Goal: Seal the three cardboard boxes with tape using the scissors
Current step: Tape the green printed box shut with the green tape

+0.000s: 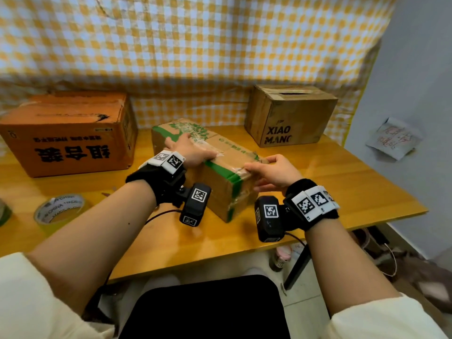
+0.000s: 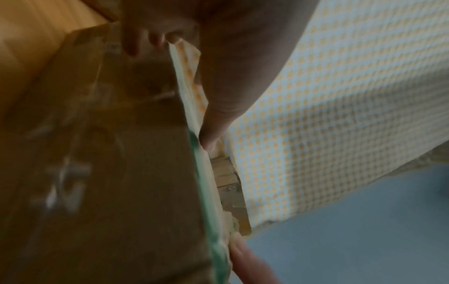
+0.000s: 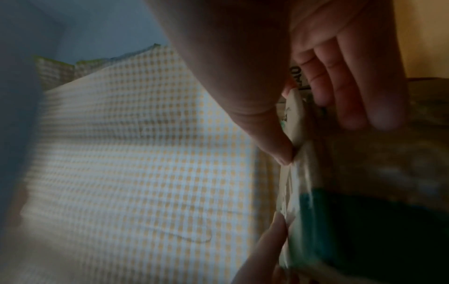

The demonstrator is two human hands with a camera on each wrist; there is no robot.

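Observation:
A brown cardboard box with green print [image 1: 221, 182] lies at an angle in the middle of the table. My left hand [image 1: 193, 149] rests flat on its top over a strip of clear tape [image 1: 226, 154]. My right hand [image 1: 271, 170] is at the box's near right edge, thumb on the tape on top and straight fingers [image 3: 340, 92] against the side face. In the left wrist view my left hand [image 2: 230, 57] lies along the green edge of the box [image 2: 121, 173]. An orange box [image 1: 68, 133] stands at the left and a brown box [image 1: 291, 113] at the back right. No scissors are in view.
A roll of tape [image 1: 60, 210] lies on the wooden table [image 1: 342, 187] at the near left. A yellow checked cloth [image 1: 195, 45] hangs behind the boxes. The table's right edge drops off beside a grey wall [image 1: 415, 81] with a paper note.

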